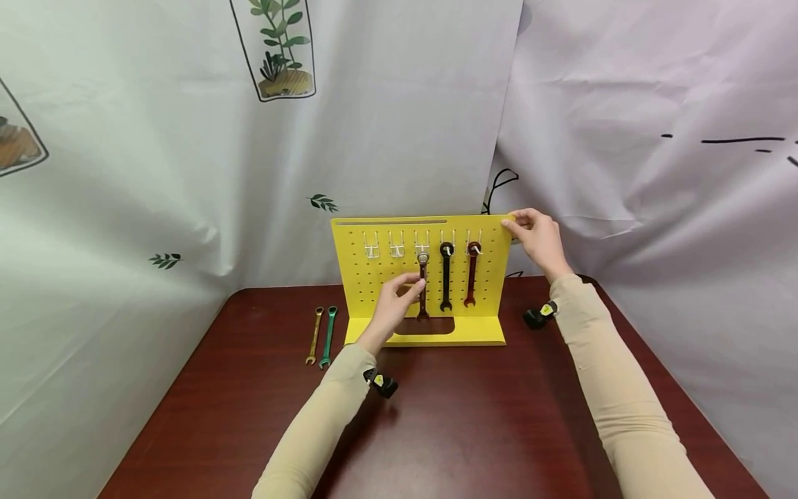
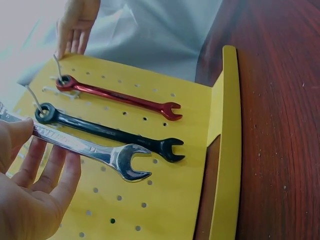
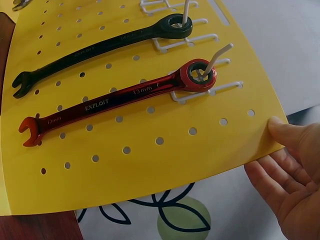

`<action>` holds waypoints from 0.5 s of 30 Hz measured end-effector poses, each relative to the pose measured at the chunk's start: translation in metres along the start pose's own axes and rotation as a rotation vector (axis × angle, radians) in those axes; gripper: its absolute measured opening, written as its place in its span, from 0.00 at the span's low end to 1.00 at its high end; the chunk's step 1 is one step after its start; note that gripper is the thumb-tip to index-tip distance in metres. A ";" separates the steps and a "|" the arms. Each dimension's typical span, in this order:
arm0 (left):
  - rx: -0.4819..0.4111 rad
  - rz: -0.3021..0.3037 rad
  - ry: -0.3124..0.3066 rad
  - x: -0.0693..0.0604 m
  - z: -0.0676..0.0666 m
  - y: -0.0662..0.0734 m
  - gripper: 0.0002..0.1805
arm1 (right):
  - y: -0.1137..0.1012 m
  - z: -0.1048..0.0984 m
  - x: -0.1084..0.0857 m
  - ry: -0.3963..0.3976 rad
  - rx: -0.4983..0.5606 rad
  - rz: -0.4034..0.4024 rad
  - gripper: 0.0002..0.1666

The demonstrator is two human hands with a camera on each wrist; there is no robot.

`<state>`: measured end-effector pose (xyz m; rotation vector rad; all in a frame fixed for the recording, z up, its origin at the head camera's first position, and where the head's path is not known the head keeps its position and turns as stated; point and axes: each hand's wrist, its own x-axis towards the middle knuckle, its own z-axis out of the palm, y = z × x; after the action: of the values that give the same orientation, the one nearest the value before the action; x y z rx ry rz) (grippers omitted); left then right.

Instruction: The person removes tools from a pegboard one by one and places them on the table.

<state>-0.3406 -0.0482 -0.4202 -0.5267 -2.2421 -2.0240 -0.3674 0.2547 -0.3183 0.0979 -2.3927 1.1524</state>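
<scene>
Between thumb and fingers, my left hand [image 1: 394,301] pinches a silver combination wrench [image 2: 95,151] in front of the yellow pegboard [image 1: 368,277]. Its ring end is up near the third hook, and whether the hook passes through it I cannot tell. The open jaw end points down. To its right a dark wrench [image 1: 445,277] and a red wrench [image 3: 115,102] hang by their ring ends on white hooks. My right hand [image 1: 539,239] grips the board's upper right corner, thumb in front and fingers behind, as the right wrist view shows.
A gold wrench [image 1: 315,336] and a green wrench [image 1: 328,337] lie on the dark red table [image 1: 474,416], left of the board. Two white hooks [image 1: 371,249] at the board's left carry no wrench. A white printed cloth [image 1: 411,138] hangs behind.
</scene>
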 end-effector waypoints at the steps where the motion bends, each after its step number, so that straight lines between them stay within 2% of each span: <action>1: 0.005 0.003 -0.004 -0.002 -0.001 0.002 0.20 | 0.000 0.000 0.000 -0.002 -0.001 0.002 0.26; 9: 0.006 -0.005 -0.024 -0.014 -0.010 0.016 0.22 | -0.001 0.001 0.000 -0.007 0.004 0.010 0.25; 15: 0.019 -0.022 -0.012 -0.019 -0.023 0.020 0.23 | -0.002 0.000 0.000 -0.002 0.005 0.013 0.24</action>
<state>-0.3209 -0.0731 -0.4035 -0.5165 -2.2812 -2.0131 -0.3672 0.2535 -0.3172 0.0853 -2.3954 1.1652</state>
